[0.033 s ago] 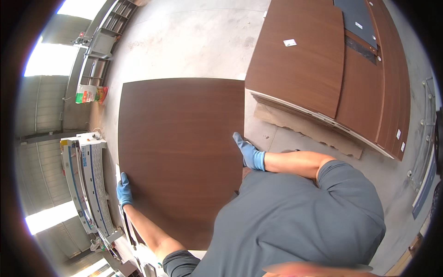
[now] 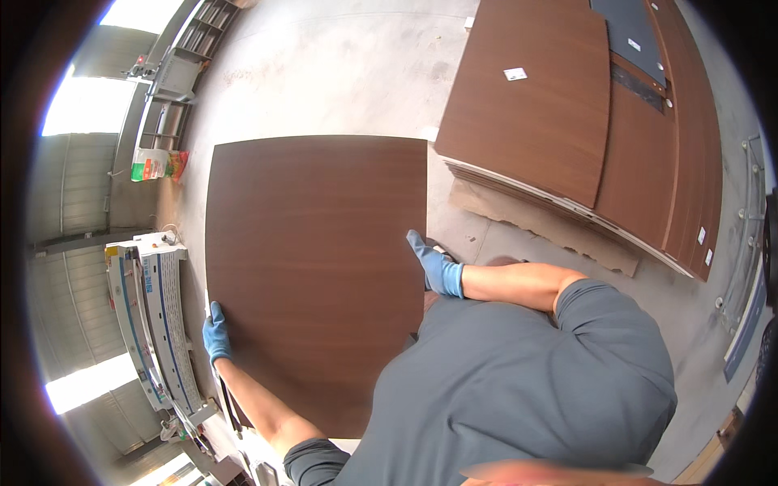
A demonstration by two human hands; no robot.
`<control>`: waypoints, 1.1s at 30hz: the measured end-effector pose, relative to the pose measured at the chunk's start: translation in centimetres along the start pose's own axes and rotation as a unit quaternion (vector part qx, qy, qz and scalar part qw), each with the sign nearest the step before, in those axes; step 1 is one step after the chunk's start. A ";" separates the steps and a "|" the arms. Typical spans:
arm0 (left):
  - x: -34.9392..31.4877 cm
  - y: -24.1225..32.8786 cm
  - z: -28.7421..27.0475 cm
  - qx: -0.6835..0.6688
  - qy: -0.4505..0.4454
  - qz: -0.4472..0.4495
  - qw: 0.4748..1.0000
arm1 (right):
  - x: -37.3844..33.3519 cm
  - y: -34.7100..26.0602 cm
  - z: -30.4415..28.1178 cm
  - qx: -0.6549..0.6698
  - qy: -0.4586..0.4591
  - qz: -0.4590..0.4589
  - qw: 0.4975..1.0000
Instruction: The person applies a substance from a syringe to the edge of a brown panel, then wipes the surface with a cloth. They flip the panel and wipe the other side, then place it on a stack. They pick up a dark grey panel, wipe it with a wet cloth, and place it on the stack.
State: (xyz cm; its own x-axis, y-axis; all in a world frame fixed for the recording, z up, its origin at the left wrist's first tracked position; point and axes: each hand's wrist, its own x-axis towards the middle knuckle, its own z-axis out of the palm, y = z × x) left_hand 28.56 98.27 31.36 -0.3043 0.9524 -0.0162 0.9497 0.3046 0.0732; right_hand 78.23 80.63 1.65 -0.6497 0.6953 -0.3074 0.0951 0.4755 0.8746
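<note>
A large dark brown wood-grain panel (image 2: 316, 251) is held in front of my body between both hands. My left hand (image 2: 216, 334), in a blue glove, is closed around its left edge, with the thumb on the face and the other fingers mostly hidden behind. On the opposite edge, my right hand (image 2: 436, 266), gloved in the same blue, grips the panel with its thumb along the face; its remaining fingers are partly out of sight. The panel's lower end runs down beside my grey shirt.
At the right lies a stack of brown panels (image 2: 527, 121) with small white labels and a dark grey panel (image 2: 630, 40) on top. Torn cardboard (image 2: 535, 223) sticks out beneath it. A long white and blue machine (image 2: 158, 316) and a shelf rack (image 2: 170, 121) line the left side.
The held panel and both hands have shifted very slightly left in the picture, while the stack appears slightly farther right. Both grips look the same.
</note>
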 end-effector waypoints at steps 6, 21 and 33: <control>15.0 -0.9 -1.2 0.005 -0.039 0.014 0.999 | 11.6 6.5 1.9 0.051 0.041 0.135 0.989; 54.7 19.1 1.0 0.027 0.004 0.119 0.993 | 34.9 25.0 24.1 0.285 -0.044 0.093 0.953; 83.3 47.1 2.9 0.003 0.070 0.236 0.969 | 45.5 39.1 47.5 -0.434 -0.127 -0.020 0.891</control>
State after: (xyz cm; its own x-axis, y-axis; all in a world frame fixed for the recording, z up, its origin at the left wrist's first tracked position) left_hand 48.15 191.96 30.60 0.1570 0.9758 0.1525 0.9858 -0.1640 0.0347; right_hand 88.26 156.45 4.02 -0.4377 0.8390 -0.3232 -0.6160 -0.0180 0.7875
